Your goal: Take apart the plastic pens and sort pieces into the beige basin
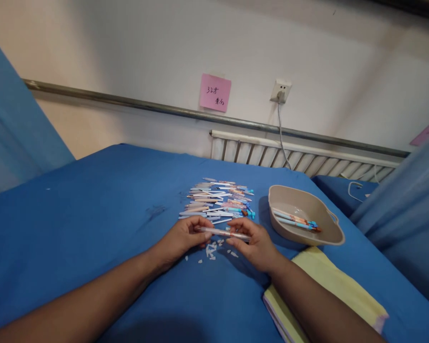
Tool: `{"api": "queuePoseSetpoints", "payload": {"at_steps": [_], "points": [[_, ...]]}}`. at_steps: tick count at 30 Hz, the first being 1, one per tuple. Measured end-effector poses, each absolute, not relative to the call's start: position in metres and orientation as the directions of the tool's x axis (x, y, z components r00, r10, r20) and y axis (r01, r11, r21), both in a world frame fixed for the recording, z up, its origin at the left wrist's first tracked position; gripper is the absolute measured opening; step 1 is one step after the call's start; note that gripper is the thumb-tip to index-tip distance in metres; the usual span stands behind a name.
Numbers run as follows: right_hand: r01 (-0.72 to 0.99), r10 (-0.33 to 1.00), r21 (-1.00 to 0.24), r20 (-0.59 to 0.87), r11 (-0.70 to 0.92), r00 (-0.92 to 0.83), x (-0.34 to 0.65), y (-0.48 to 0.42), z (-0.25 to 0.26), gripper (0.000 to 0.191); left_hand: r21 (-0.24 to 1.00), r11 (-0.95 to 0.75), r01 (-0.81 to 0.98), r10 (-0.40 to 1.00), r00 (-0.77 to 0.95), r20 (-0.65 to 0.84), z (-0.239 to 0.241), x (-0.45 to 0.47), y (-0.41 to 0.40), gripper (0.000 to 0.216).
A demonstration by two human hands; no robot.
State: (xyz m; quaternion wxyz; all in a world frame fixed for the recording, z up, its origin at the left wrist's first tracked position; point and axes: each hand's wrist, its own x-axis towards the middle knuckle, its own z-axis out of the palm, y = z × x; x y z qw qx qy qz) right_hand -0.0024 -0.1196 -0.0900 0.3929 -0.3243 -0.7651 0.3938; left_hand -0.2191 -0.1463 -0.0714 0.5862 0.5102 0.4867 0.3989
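A pale pink pen lies level between my two hands, above the blue cloth. My left hand pinches its left end between thumb and fingers. Its right end is in the fingers of my right hand, which cover part of it. Just beyond my hands is a spread of many pens with thin white sticks among them. Small white scraps are scattered on the cloth beneath the pen.
A beige plastic basin with several pens inside stands at the right. A folded yellow towel lies partly under my right forearm. Behind the bed are a radiator, a metal rail and a plugged-in socket. Blue curtains hang at both sides.
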Motion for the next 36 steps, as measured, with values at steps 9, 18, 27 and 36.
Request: {"api": "queuePoseSetpoints", "payload": {"at_steps": [9, 18, 27, 36], "points": [[0.1, 0.866, -0.927, 0.294, 0.362, -0.404, -0.004, -0.113, -0.089, 0.02, 0.978, 0.207, 0.01, 0.964, 0.169, -0.206, -0.072, -0.226, -0.142, 0.035], [0.148, 0.849, -0.902, 0.31, 0.405, -0.428, -0.002, -0.114, -0.085, 0.014, 0.979, 0.13, 0.158, 0.968, 0.192, -0.16, -0.07, -0.221, -0.144, 0.036], [0.395, 0.76, -0.676, 0.399, 0.622, -0.514, 0.001, -0.111, -0.081, 0.01, 0.886, -0.075, 0.458, 0.964, 0.259, -0.052, -0.063, -0.217, -0.147, 0.021], [0.594, 0.605, -0.138, 0.301, 0.793, -0.738, -0.003, -0.126, -0.064, 0.021, 0.904, -0.115, 0.413, 0.947, 0.32, -0.026, -0.067, -0.22, -0.149, 0.033]]}}
